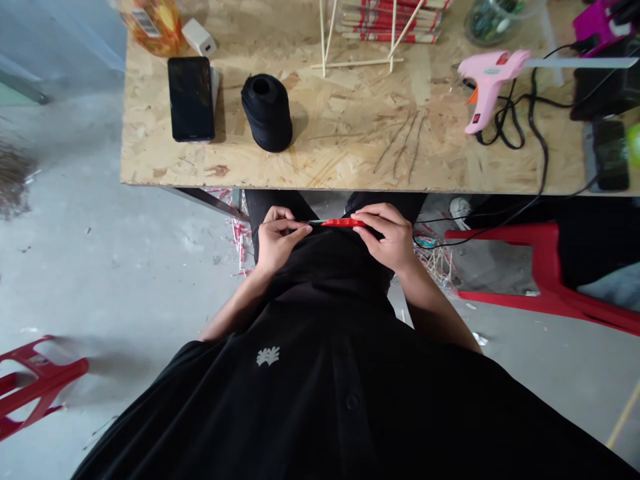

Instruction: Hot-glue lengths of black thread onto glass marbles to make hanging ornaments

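Over my lap, just below the table's front edge, my right hand [387, 233] pinches the right end of a slim red-handled tool [343, 223]. A thin, pale, blade-like part points left from its handle. My left hand [280, 237] is closed in a pinch at that pale end. Something thin and dark shows by its thumb, too small to name. On the table ahead, a black spool of thread [267, 113] stands upright, and several thin dark strands [397, 150] lie to its right.
The chipboard table [320, 167] bears a phone [191, 99], a white charger [199, 37], a frame of thin sticks [357, 65], a pink glue gun [493, 83] and black cables. Red stools [547, 267] stand right and lower left. Scraps litter the floor; another person's shoe [459, 212] shows.
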A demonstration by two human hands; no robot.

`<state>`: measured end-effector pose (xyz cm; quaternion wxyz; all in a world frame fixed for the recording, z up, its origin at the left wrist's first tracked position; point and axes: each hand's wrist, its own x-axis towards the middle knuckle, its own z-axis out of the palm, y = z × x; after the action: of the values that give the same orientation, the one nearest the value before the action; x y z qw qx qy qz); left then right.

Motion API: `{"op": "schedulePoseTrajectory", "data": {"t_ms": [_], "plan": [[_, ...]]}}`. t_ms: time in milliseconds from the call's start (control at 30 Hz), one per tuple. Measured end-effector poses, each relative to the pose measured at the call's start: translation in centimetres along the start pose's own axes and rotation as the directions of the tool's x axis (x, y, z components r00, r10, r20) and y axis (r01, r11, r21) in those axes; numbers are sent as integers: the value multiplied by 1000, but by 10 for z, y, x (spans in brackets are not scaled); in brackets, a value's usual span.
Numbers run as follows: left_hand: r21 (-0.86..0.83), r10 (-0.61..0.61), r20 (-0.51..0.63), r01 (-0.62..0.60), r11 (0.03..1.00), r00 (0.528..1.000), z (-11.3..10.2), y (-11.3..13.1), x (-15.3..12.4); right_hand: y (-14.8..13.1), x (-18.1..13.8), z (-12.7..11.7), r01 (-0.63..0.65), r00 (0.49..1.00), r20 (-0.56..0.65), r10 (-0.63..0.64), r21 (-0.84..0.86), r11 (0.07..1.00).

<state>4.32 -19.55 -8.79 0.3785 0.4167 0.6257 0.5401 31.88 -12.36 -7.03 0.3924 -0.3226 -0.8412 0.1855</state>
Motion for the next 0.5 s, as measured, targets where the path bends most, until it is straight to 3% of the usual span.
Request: {"op": "schedulePoseTrajectory", "data": {"t_ms": [200, 500], "plan": [[-28, 133, 53, -131, 991, 990, 2, 4, 2, 0, 2, -1, 12, 1000, 7, -12, -3, 1000], [-150, 28, 102, -12, 989, 994, 7, 10, 2, 1, 3, -5, -28, 1000, -2, 28, 1, 1000]]}}
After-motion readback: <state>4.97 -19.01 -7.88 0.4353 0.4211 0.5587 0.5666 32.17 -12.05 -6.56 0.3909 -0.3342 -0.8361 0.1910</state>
